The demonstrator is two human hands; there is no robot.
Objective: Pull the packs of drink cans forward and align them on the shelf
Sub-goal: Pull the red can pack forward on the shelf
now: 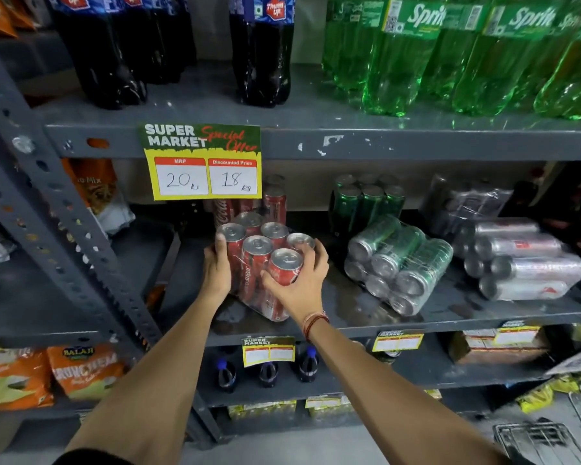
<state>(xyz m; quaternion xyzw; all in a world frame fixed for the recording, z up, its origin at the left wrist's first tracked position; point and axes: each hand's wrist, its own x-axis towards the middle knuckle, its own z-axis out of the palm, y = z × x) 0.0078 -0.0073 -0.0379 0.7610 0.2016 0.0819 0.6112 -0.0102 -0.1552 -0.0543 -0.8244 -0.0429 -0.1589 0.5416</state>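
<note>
Two hands grip one shrink-wrapped six-pack of red cola cans (262, 263), upright near the front of the grey metal shelf (349, 317). Left hand (217, 268) pressed flat on its left side; right hand (301, 280), fingers spread, clamps the right front cans. A green can pack (399, 263) lies tipped alongside, apart.

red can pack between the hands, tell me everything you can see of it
The red can pack is six red cola cans with silver tops, shrink-wrapped in clear plastic. It stands upright, slightly tilted, near the front of the grey shelf. The left hand presses its left side; the right hand grips its front right can.
</note>
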